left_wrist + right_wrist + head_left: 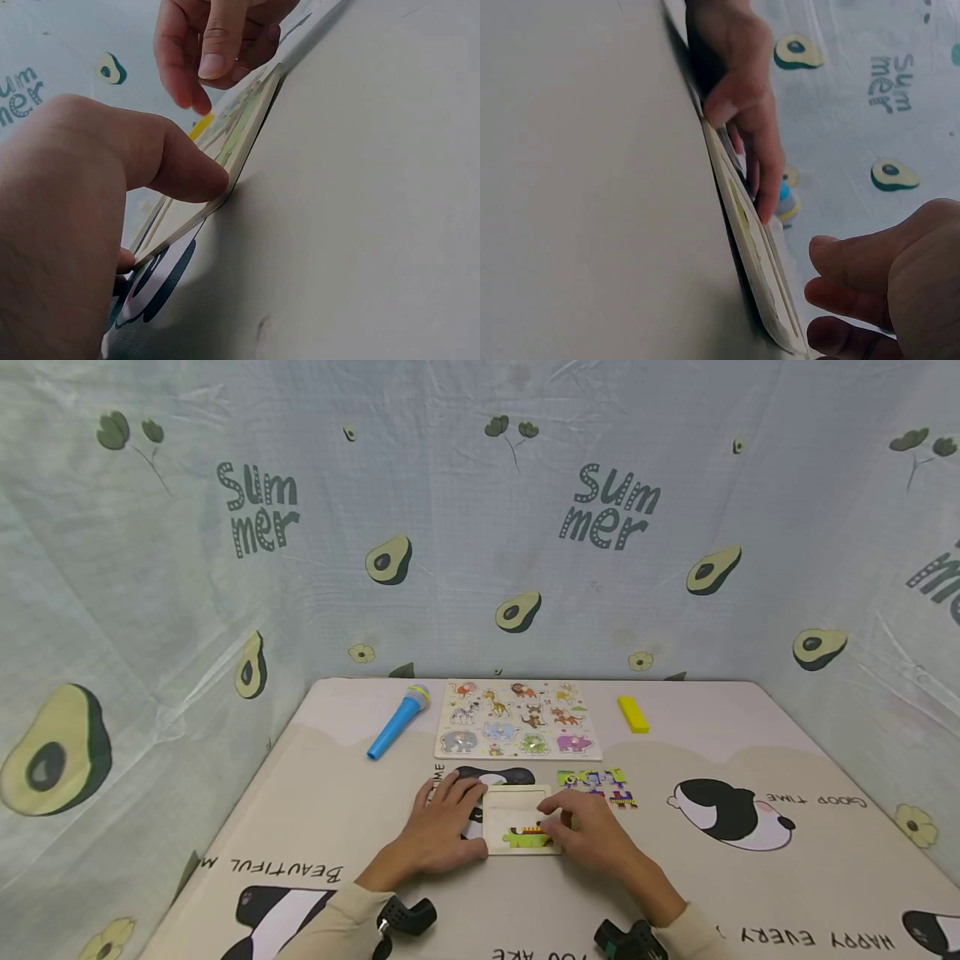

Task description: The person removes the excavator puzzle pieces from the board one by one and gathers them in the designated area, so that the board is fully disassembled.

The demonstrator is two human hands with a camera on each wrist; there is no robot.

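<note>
A small light wooden puzzle tray (517, 806) lies on the table between the hands, with green crocodile-patterned pieces (528, 838) along its near side. My left hand (446, 827) holds the tray by its left side, thumb at the near left corner (202, 176) and fingertips by the far left corner. Over the tray's right side hovers my right hand (588, 831), its fingers loosely bent. No piece shows in this hand in either wrist view. Behind it lie several loose colourful puzzle pieces (600, 783), partly hidden by the hand.
A large animal puzzle board (517, 720) lies farther back on the table. To its left is a blue toy microphone (397, 722), to its right a yellow block (633, 715). The cloth (720, 877) carries printed dogs and words. Patterned curtains (480, 527) enclose the table.
</note>
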